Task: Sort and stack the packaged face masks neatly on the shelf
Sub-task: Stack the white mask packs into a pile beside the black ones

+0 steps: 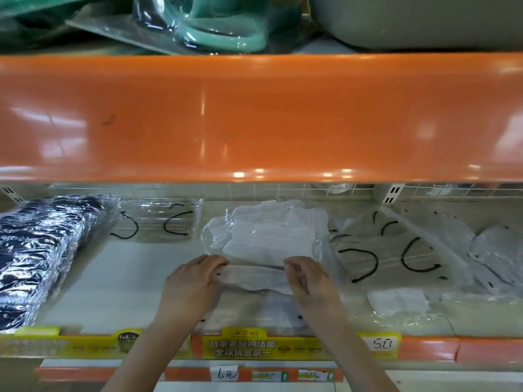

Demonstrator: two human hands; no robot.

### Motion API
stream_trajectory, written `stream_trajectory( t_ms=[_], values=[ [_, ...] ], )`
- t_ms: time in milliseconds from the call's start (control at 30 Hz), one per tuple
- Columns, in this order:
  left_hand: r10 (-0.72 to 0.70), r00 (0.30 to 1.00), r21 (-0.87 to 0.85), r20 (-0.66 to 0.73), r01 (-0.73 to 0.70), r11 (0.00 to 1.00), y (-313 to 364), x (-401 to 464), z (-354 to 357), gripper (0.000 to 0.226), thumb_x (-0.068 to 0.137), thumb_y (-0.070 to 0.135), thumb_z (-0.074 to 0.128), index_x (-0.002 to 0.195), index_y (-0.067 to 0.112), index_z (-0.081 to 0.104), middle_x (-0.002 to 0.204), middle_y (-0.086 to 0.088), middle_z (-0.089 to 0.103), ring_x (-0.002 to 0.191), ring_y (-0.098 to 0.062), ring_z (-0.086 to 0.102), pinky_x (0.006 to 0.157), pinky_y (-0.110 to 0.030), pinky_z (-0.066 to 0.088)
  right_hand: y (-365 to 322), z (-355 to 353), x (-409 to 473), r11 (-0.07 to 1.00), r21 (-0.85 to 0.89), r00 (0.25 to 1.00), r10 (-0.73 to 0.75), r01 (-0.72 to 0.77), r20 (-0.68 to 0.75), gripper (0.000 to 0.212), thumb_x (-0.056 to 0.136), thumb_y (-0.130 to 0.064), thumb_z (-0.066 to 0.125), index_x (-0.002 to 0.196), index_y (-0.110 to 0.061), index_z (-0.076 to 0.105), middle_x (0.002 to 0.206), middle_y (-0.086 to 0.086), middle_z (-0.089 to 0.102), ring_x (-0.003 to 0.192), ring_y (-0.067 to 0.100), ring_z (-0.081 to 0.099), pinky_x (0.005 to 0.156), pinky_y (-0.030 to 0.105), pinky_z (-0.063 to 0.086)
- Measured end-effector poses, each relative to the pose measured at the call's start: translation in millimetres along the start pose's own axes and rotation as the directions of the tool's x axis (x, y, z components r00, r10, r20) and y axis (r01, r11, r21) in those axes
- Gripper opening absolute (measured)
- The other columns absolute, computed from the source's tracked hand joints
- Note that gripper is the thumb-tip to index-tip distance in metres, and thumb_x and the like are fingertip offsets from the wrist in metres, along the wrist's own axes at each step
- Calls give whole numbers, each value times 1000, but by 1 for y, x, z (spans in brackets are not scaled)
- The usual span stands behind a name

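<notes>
Shelf (119, 278) sorting is partly done: left hand (195, 281) and right hand (308, 278) pinch one white mask pack (254, 275); loose packs (396, 250) remain unstacked.

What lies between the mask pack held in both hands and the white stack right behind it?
Nothing visible. The held pack, pinched by the left hand and right hand, already overlaps the white stack's front edge.

Left hand (195, 281) and right hand (310, 281) grip a clear mask packet (254, 275) above the shelf (113, 292).
</notes>
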State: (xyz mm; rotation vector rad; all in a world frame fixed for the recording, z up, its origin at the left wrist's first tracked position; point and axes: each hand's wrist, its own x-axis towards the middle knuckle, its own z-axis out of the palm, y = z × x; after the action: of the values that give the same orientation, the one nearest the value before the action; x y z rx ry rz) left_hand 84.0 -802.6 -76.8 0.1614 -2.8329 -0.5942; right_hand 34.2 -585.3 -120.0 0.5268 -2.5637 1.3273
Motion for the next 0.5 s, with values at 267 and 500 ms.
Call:
stream_trajectory(
  t_ms=[267, 500],
  values=[
    [-340, 940, -617, 7, 271, 738, 1, 18, -12, 34, 80, -7, 62, 79, 27, 65, 73, 20, 67, 82, -8, 62, 65, -15, 45, -14, -35, 0, 947, 212, 958, 197, -241, 208, 51, 69, -55, 69, 112, -48, 44, 119, -23, 50, 106, -20, 43, 79, -1, 33],
    [-466, 884, -786, 22, 304, 539, 4, 23, -12, 17, 86, 9, 68, 91, 24, 65, 93, -9, 68, 87, -25, 65, 77, -35, 54, -11, -41, 15, 923, 235, 948, 271, -305, 167, 21, 89, -10, 64, 83, -29, 60, 70, -23, 61, 67, -4, 54, 62, 11, 38]
  ],
)
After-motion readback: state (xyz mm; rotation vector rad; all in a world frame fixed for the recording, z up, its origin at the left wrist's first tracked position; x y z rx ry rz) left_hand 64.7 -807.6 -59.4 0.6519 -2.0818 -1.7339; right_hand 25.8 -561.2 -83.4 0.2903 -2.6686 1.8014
